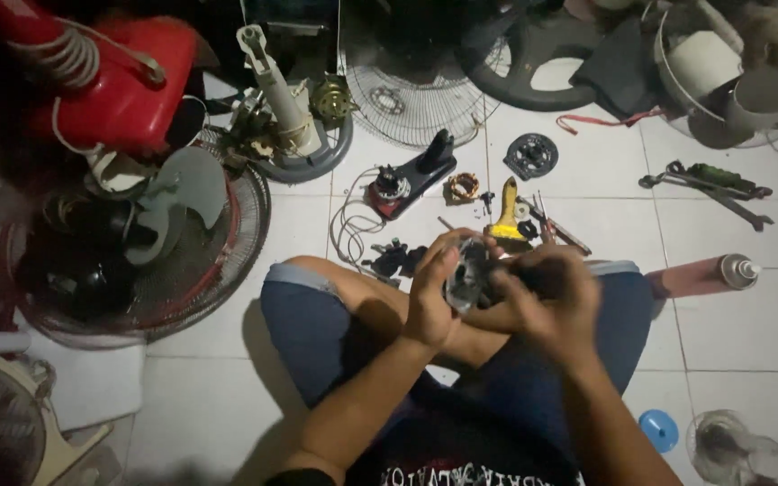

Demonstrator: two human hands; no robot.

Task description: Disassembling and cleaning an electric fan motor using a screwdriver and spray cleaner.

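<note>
Seated cross-legged on a white tiled floor (587, 171), gripping a small metal motor part (466, 275) over the lap: left hand (431, 292) cupping its left side, right hand (558, 306) closing over its right. Just beyond, a yellow-handled tool (506, 214) and a copper coil (464, 186). Far left, a fan grille (218, 261) with a grey blade (182, 184). Right, a spray can (704, 274) lying flat and wrenches (709, 184).

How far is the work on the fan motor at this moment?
Done: parts already lie loose on the floor, a copper coil and a black disc. In hand: left hand and right hand grip the grey motor piece. Left: nothing reassembled yet.
</note>
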